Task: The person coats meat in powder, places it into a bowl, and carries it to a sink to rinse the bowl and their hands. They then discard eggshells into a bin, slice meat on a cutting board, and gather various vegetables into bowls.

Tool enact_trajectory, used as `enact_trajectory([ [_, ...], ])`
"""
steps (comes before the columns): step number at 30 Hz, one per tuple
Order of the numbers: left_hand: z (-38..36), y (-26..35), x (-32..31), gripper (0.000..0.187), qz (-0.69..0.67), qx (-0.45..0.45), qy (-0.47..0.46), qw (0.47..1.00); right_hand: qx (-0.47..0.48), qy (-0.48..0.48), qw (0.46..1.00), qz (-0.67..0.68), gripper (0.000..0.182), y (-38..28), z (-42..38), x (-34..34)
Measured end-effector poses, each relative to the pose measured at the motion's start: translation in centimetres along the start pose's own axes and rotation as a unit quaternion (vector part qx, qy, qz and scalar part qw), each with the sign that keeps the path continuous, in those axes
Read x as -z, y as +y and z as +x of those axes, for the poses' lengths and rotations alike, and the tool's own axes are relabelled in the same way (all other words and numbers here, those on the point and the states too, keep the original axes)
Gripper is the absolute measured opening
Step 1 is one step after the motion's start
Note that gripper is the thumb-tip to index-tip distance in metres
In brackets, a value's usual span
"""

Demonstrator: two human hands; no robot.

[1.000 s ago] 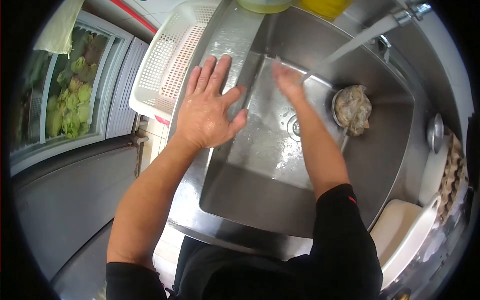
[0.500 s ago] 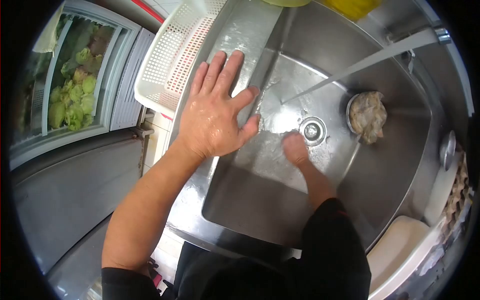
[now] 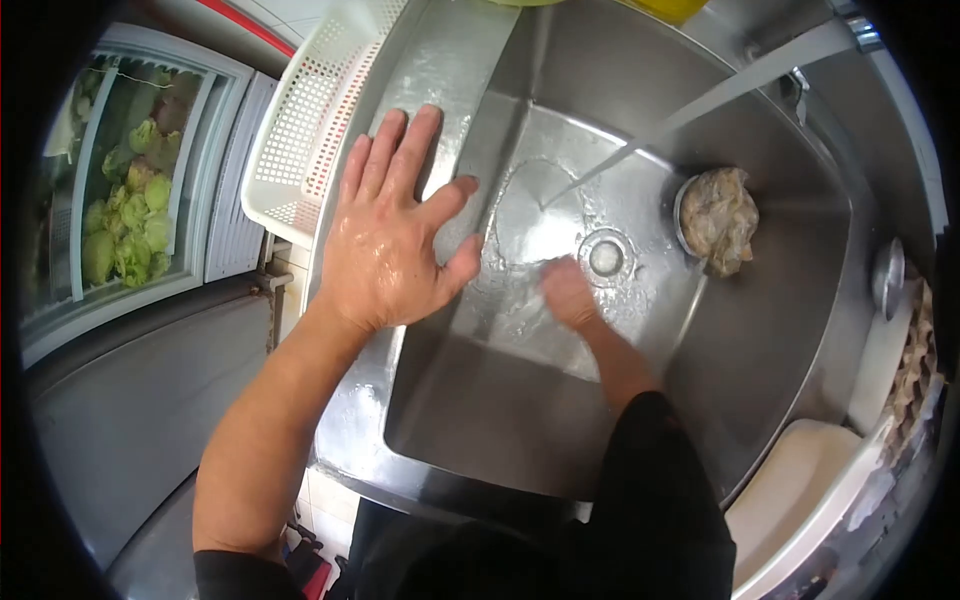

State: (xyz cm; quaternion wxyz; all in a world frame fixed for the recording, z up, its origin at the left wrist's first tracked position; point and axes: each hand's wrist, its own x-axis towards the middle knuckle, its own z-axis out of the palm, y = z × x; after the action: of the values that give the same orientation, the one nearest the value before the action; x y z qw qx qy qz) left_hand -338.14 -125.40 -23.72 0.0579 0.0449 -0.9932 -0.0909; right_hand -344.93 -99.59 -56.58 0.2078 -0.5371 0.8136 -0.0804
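My left hand [image 3: 390, 230], wet and spread out, rests on the metal ledge [image 3: 440, 90] along the left side of the steel sink [image 3: 480, 400]. Down in the basin is my right hand [image 3: 568, 292], just left of the round drain [image 3: 606, 257]. Its fingers are blurred, and whether they hold anything does not show. A stream of water [image 3: 690, 112] falls from the upper right onto the sink floor above that hand. A round metal container with a plastic-wrapped brownish lump [image 3: 718, 220] sits at the basin's right side.
Beyond the ledge stands a white perforated basket [image 3: 300, 150]. Farther left, a glass-fronted fridge [image 3: 215, 190] shows green leafy vegetables [image 3: 135, 220]. A pale tray [image 3: 795, 490] and egg cartons [image 3: 915, 370] lie at the lower right. Something yellow [image 3: 675, 8] is at the top.
The whole view has shifted, so the sink and its contents appear farther left. My left hand stays spread on the ledge; my right hand remains blurred beside the drain.
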Motion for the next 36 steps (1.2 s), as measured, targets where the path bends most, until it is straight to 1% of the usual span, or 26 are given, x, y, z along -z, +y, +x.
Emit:
enact_trajectory([
  [1,0.0,0.0,-0.1,0.043,0.003,0.001,0.002,1.000,-0.023,0.051,0.993,-0.102,0.023,2.6,-2.2,-0.1],
  [2,-0.2,0.0,-0.2,0.043,0.003,0.002,0.003,1.000,-0.085,0.050,0.985,-0.139,0.026,4.4,-3.5,0.5],
  [4,-0.1,0.1,-0.3,0.043,0.003,0.005,0.009,1.000,-0.101,0.152,0.974,-0.135,0.025,4.9,-5.4,0.6],
  [5,-0.2,0.1,-0.3,0.043,0.000,0.008,0.006,1.000,-0.096,0.093,0.991,0.022,0.027,3.8,-6.5,-0.6],
  [6,-0.2,0.1,-0.2,0.043,0.000,0.012,0.005,1.000,-0.089,0.033,0.979,0.178,0.029,1.7,-7.6,-2.0],
  [7,-0.2,0.1,-0.2,0.043,-0.002,0.012,0.008,1.000,-0.127,-0.082,0.958,0.245,0.024,-1.8,-8.6,-1.9],
  [8,-0.2,0.0,-0.2,0.044,-0.003,0.012,0.010,1.000,-0.162,-0.196,0.917,0.308,0.021,-4.3,-9.3,-1.4],
  [11,-0.1,-0.1,-0.2,0.044,-0.003,0.008,0.015,1.000,-0.074,-0.161,0.925,0.336,0.022,-3.7,-10.5,-3.8],
  [13,-0.3,-0.1,-0.3,0.044,-0.001,0.004,0.012,1.000,-0.105,-0.189,0.944,0.250,0.029,-0.4,-9.8,-3.8],
  [14,-0.3,-0.1,-0.4,0.043,-0.001,0.002,0.013,1.000,-0.067,-0.084,0.949,0.297,0.029,1.9,-9.4,-2.6],
  [15,-0.3,-0.1,-0.4,0.043,0.002,0.001,0.020,1.000,-0.191,-0.137,0.923,0.305,0.032,3.4,-8.2,0.3],
  [16,-0.4,0.0,-0.4,0.043,-0.001,0.002,0.019,1.000,-0.190,-0.027,0.949,0.250,0.035,4.5,-7.7,2.9],
  [17,-0.5,0.0,-0.4,0.043,-0.003,0.002,0.019,1.000,-0.236,-0.001,0.959,0.158,0.036,5.6,-7.5,4.0],
  [18,-0.4,-0.1,-0.3,0.043,-0.002,0.001,0.020,1.000,-0.305,0.016,0.943,0.131,0.042,6.3,-8.0,5.1],
  [19,-0.3,-0.2,-0.3,0.042,-0.006,-0.001,0.022,1.000,-0.434,0.056,0.893,0.108,0.046,5.3,-8.4,5.6],
  [20,-0.4,-0.2,-0.3,0.042,-0.011,-0.002,0.024,1.000,-0.554,0.095,0.823,0.082,0.050,4.0,-9.5,5.7],
  [22,-0.4,-0.2,-0.2,0.041,-0.019,-0.002,0.027,0.999,-0.710,-0.010,0.676,0.197,0.056,7.4,-14.7,-0.8],
  [24,-0.3,-0.3,-0.1,0.040,-0.021,0.002,0.025,0.999,-0.657,-0.102,0.733,0.144,0.058,7.5,-14.2,-5.6],
  [26,0.0,-0.6,0.0,0.039,-0.018,0.004,0.035,0.999,-0.598,-0.194,0.773,0.085,0.061,6.2,-13.3,-6.7],
  [27,0.0,-0.7,-0.1,0.039,-0.017,0.002,0.034,0.999,-0.619,-0.193,0.750,0.134,0.062,6.5,-13.3,-7.0],
  [28,-0.3,-0.3,-0.3,0.039,-0.024,-0.001,0.028,0.999,-0.640,-0.191,0.723,0.179,0.063,5.8,-12.7,-5.5],
  [29,-0.4,-0.3,-0.3,0.040,-0.026,-0.003,0.032,0.999,-0.733,-0.107,0.640,0.205,0.065,4.7,-10.2,-3.4],
  [30,-0.4,-0.2,-0.2,0.040,-0.024,-0.003,0.027,0.999,-0.806,0.004,0.551,0.219,0.067,3.2,-7.4,-0.6],
  [32,-0.4,-0.1,-0.1,0.040,-0.015,-0.003,0.020,1.000,-0.692,0.167,0.670,0.209,0.065,4.2,-4.8,0.2],
  [33,-0.4,0.0,0.0,0.040,-0.009,0.000,0.017,1.000,-0.652,0.242,0.707,0.128,0.063,4.2,-4.3,1.3],
  [36,-0.4,-0.1,-0.1,0.040,-0.013,-0.001,0.016,1.000,-0.744,0.183,0.636,0.093,0.064,9.8,-6.6,1.2],
])
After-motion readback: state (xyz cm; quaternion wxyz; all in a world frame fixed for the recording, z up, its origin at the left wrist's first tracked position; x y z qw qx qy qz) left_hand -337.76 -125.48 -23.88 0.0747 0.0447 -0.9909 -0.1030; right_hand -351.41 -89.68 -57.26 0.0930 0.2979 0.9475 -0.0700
